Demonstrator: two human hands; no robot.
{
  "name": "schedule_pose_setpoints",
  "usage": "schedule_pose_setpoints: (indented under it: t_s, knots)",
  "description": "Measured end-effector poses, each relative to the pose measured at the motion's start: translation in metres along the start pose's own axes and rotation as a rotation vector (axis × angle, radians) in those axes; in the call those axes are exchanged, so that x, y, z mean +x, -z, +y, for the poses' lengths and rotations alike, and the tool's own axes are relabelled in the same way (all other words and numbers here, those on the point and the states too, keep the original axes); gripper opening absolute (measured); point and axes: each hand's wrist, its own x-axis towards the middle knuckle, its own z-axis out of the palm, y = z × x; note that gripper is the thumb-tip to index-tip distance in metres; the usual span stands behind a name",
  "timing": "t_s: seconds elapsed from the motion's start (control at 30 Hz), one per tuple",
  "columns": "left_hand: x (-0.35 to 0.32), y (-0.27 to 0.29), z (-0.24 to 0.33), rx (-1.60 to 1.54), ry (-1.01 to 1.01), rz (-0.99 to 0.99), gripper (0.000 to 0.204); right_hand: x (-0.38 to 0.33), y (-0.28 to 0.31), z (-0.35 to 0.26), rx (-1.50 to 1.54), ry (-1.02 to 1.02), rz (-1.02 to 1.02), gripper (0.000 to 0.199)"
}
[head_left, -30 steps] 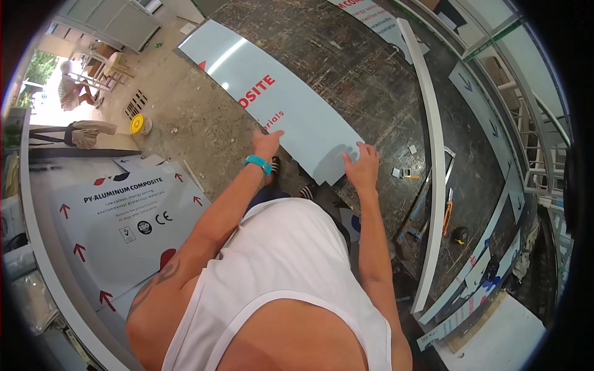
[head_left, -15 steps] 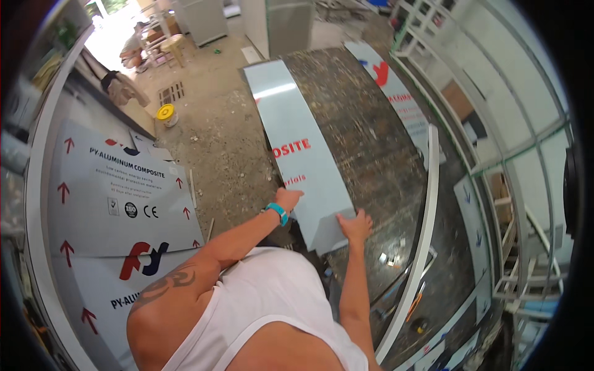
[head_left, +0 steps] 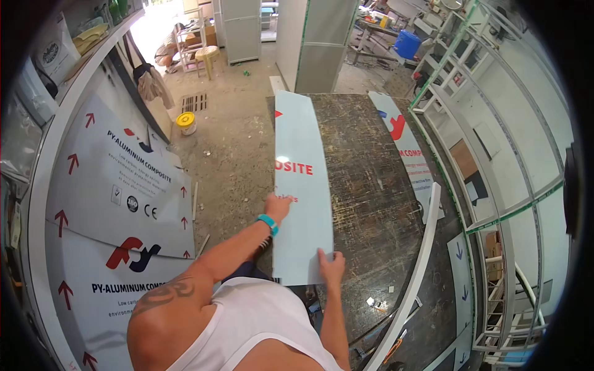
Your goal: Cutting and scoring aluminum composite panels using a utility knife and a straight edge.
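Note:
A long pale-blue panel strip [head_left: 304, 232] with red printing lies lengthwise along the left side of the dark, scuffed worktable [head_left: 368, 167]. At its left edge, my left hand [head_left: 278, 208] grips the sheet, fingers resting on the top face and a turquoise watch band at the wrist. My right hand [head_left: 332, 267] is closed on the right edge near the close end, thumb on top; its other fingers are partly hidden. The strip's near end sits just in front of my body.
Another printed strip [head_left: 405, 145] lies on the table's far right. A white metal bar [head_left: 416, 275] runs along the right side, near small scraps and tools. Large printed panels [head_left: 117, 185] lean at left. A yellow-lidded bucket [head_left: 185, 122] stands on the floor; metal frames [head_left: 495, 123] rise at right.
The strip has turned from slanting to nearly straight ahead in view, and my right hand appears lower and further left. Both hands stay on its edges. The whole view has also shifted.

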Motion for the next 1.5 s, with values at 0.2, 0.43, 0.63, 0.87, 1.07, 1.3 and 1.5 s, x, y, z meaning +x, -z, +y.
schedule_pose_setpoints:
  t_s: [0.2, 0.43, 0.63, 0.87, 1.07, 1.3, 1.5]
  knots:
    - [0.050, 0.080, 0.077, 0.201, -0.144, -0.071, 0.025, -0.016, -0.030, -0.035, 0.241, 0.183, 0.095, 0.058]
    - [0.085, 0.208, 0.163, 0.652, -0.709, -0.195, 0.042, 0.016, 0.054, -0.017, 0.246, 0.241, 0.263, 0.045]
    - [0.059, 0.251, 0.242, 0.938, -0.904, -0.403, 0.042, 0.081, 0.141, 0.029, 0.238, 0.216, 0.578, 0.055]
    - [0.048, 0.201, 0.303, 1.060, -0.955, -0.850, 0.034, 0.118, 0.207, 0.107, 0.091, 0.053, 0.999, 0.071]
    - [0.115, 0.124, 0.337, 1.172, -1.040, -1.099, 0.040, 0.039, 0.204, 0.112, 0.631, -0.260, 0.481, 0.059]
    - [0.281, -0.009, 0.367, 1.265, -1.254, -1.059, 0.042, 0.020, 0.125, 0.042, 0.634, -0.509, 0.715, 0.052]
    - [0.297, -0.121, 0.237, 0.849, -1.249, -0.568, 0.048, 0.047, 0.043, 0.020, 0.335, -0.799, 0.773, 0.051]
